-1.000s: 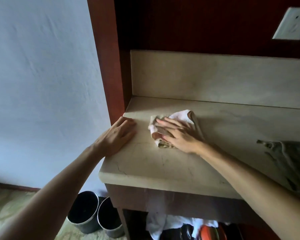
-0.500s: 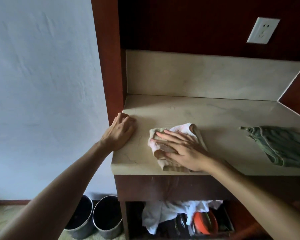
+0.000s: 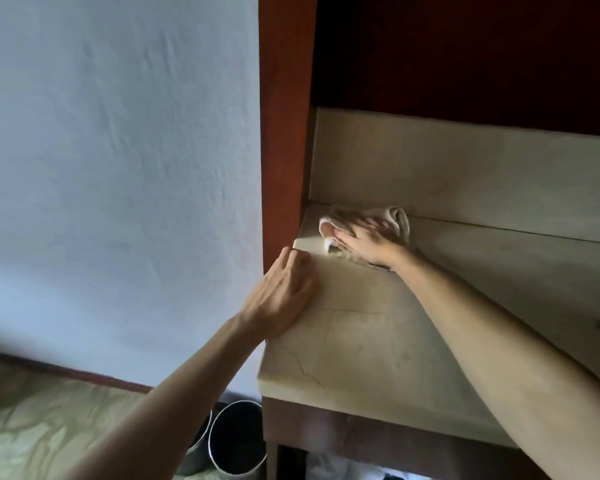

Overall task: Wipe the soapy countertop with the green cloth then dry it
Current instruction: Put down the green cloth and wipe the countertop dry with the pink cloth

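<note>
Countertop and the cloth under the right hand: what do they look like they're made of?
Countertop: likely polished marble or similar stone, cream with thin dark veins and a soft sheen. Cloth: soft, pale woven fabric, probably cotton towelling, bunched in folds under the right hand; blur hides its texture.

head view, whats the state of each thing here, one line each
left hand: flat, resting on the countertop's left edge
right hand: fingers straight, pressing the cloth
pale cloth: bunched in the back left corner, motion-blurred
countertop: bare in the middle, hairline cracks
two metal bins: upright on the floor

Dim, light from left – right hand point(image 3: 368, 239) motion-blurred, edges warped.
</note>
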